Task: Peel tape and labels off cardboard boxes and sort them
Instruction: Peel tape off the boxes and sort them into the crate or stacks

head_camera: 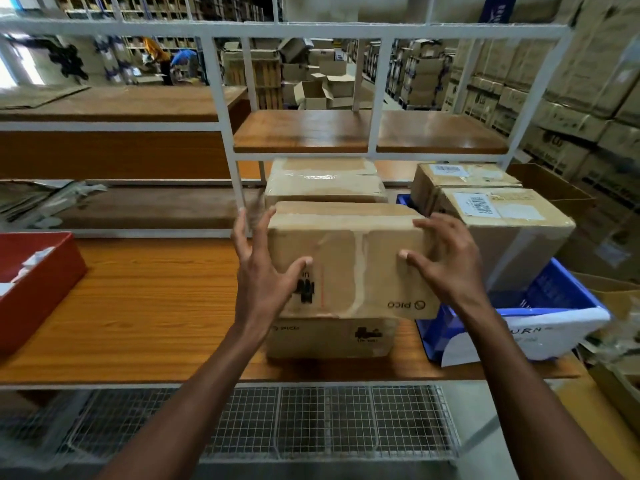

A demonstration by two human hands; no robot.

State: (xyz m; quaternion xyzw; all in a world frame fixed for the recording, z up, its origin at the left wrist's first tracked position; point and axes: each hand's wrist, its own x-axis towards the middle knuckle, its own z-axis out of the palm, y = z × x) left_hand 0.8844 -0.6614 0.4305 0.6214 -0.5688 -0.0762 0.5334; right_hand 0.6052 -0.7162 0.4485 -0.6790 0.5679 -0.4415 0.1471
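There is a single view, taken from the person's head with a wide-angle lens that bends straight lines near the edges. It looks forward and down over both forearms onto the wooden worktop (145, 306), close enough that the near edge sits low in the frame. Beyond it the view passes through a white shelf frame (221, 109) into a warehouse behind.

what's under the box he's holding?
A second PICO-printed cardboard box sits directly beneath the held box, resting on the wooden table. Only its front face shows; its top is covered.
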